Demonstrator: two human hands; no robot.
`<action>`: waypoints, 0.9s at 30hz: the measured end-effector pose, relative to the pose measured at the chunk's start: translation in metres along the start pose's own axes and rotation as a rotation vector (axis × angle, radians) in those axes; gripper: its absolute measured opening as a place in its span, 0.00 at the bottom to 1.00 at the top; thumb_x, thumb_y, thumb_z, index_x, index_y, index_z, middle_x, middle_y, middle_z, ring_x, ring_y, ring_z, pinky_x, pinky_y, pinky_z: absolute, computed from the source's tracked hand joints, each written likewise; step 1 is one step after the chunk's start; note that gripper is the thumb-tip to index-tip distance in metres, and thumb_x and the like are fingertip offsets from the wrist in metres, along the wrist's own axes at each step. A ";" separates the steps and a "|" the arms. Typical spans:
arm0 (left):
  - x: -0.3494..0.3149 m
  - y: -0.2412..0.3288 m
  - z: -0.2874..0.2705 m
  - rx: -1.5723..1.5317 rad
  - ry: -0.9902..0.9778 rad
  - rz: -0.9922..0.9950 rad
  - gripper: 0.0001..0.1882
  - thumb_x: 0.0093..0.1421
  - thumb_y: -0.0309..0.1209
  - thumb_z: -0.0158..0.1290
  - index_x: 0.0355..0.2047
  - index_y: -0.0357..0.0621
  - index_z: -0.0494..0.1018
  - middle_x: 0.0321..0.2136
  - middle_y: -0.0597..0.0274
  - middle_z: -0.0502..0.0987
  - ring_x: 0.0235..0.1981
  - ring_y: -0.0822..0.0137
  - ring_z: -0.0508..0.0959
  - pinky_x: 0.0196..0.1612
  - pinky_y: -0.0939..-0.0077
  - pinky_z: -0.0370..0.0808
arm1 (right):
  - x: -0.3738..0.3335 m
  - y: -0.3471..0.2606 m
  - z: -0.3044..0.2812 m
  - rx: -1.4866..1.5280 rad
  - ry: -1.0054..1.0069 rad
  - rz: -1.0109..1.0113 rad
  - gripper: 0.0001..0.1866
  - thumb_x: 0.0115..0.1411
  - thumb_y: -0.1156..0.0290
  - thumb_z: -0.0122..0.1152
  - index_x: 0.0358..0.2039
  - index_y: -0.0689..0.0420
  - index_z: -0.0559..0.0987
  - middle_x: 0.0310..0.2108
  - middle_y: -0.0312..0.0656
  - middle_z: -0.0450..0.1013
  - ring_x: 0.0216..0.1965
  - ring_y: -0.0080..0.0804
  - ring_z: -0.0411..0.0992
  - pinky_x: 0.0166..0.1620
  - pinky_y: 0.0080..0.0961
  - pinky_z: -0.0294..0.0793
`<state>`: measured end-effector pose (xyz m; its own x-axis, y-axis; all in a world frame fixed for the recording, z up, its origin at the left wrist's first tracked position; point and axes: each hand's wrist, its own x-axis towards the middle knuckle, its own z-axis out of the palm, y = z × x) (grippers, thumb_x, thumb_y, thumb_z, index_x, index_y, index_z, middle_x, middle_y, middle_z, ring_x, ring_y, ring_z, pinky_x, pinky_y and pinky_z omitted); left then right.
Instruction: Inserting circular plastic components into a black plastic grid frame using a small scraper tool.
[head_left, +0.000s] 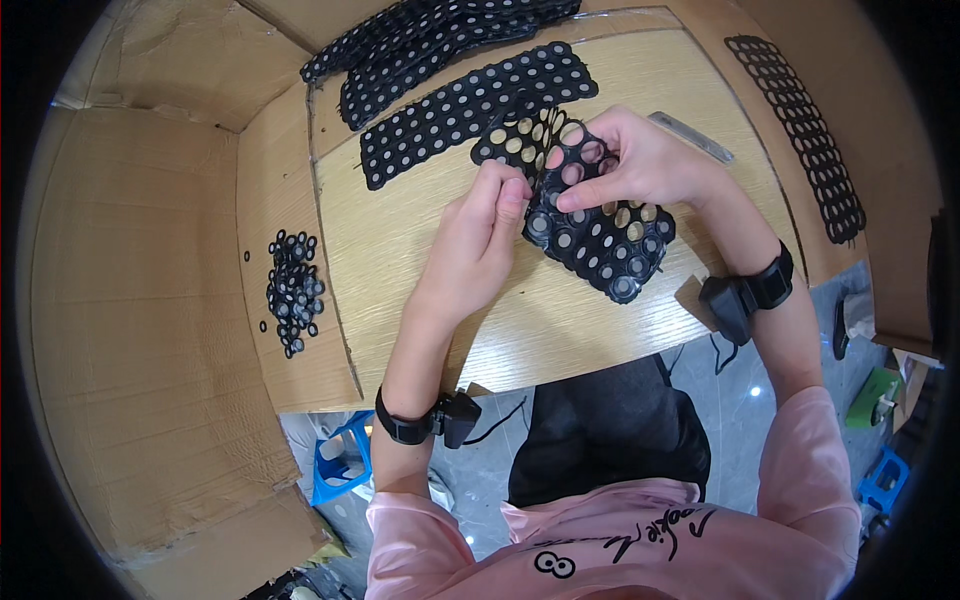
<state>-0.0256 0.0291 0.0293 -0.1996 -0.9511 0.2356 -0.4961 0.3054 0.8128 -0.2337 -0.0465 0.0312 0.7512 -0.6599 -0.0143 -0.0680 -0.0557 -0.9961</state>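
A flexible black sheet (601, 246) with rows of round cells is bent up between my hands above the table. Several of its cells are open holes, while others, mostly in the lower part, have grey centres. My right hand (645, 165) grips the upper part, thumb lying across the front and fingers behind. My left hand (472, 235) is closed in a pinch at the sheet's left fold, thumb pressed against the bent index finger; the exact bit between them is hidden. Just beyond lies a flat black sheet (480, 110) with its cells filled.
More filled sheets (430, 45) are stacked at the back. Small black rings (295, 290) lie heaped on cardboard at the left. A holed black sheet (800, 135) rests at the far right, and a thin metal strip (690, 137) lies beside my right wrist. Cardboard walls (150, 280) surround the table (400, 330).
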 end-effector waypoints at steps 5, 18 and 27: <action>0.001 -0.003 -0.001 0.007 -0.084 -0.044 0.10 0.68 0.33 0.42 0.37 0.38 0.68 0.21 0.49 0.72 0.23 0.57 0.73 0.30 0.68 0.69 | 0.000 0.003 0.005 0.047 0.022 0.014 0.16 0.50 0.69 0.72 0.38 0.58 0.78 0.26 0.27 0.73 0.26 0.10 0.66 0.28 0.10 0.61; 0.001 -0.011 -0.006 -0.530 -0.426 -0.348 0.09 0.68 0.30 0.43 0.37 0.40 0.71 0.19 0.76 0.64 0.18 0.84 0.60 0.20 0.85 0.55 | -0.002 0.000 0.000 -0.042 -0.127 0.074 0.13 0.49 0.75 0.71 0.35 0.62 0.78 0.26 0.30 0.74 0.28 0.12 0.70 0.30 0.09 0.68; 0.005 -0.021 0.001 -0.737 -0.264 -0.390 0.08 0.68 0.31 0.42 0.40 0.41 0.69 0.18 0.78 0.60 0.17 0.85 0.57 0.19 0.87 0.52 | 0.000 0.005 -0.006 0.038 -0.073 0.042 0.15 0.51 0.72 0.70 0.38 0.59 0.76 0.28 0.26 0.71 0.29 0.10 0.66 0.32 0.10 0.64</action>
<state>-0.0175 0.0180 0.0129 -0.3640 -0.9122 -0.1879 0.0848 -0.2334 0.9687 -0.2384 -0.0512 0.0272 0.7941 -0.6047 -0.0614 -0.0768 0.0004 -0.9970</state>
